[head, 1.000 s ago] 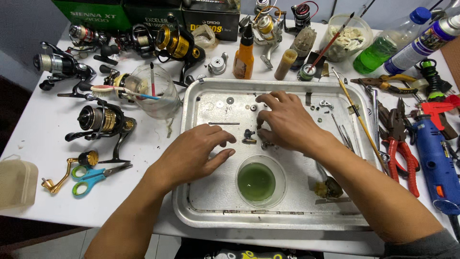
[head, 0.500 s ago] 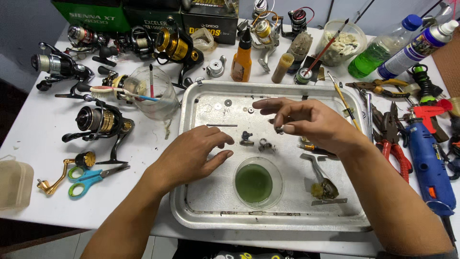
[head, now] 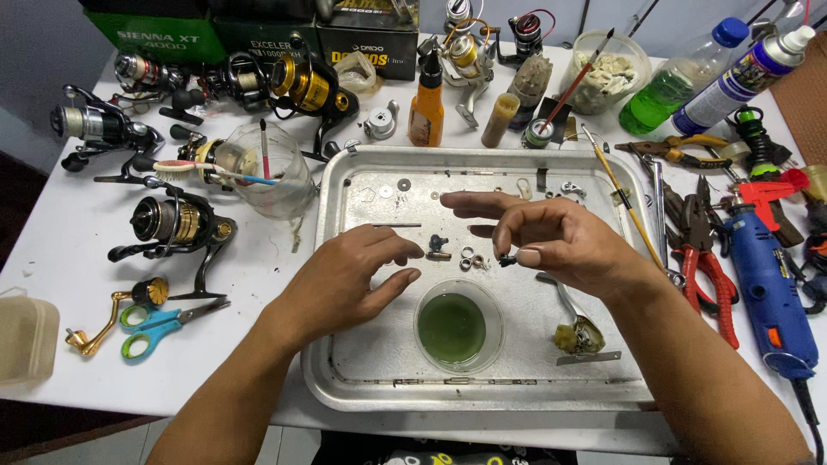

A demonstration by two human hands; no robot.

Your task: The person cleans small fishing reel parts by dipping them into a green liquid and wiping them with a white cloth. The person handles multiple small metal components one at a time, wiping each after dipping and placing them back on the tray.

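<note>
A metal tray (head: 345, 379) lies on the white table, strewn with small reel parts. My right hand (head: 551, 241) hovers over the tray's middle and pinches a small dark part (head: 506, 259) between thumb and forefinger. My left hand (head: 353, 280) rests on the tray, fingers loosely apart, its fingertips next to a small brass-and-black piece (head: 438, 250) and two small rings (head: 470, 258). A clear round dish of green liquid (head: 453, 327) stands just below both hands. A thin metal shaft (head: 396, 226) lies above my left hand.
Several fishing reels (head: 177, 224) and a clear cup with brushes (head: 263, 172) stand left of the tray, scissors (head: 155, 323) below them. Pliers (head: 702, 258) and a blue rotary tool (head: 771, 293) lie to the right. Bottles (head: 426, 103), jars and boxes line the back.
My right hand lifted off the tray's parts and rose with a small dark part pinched in its fingertips. My left hand stayed almost still on the tray.
</note>
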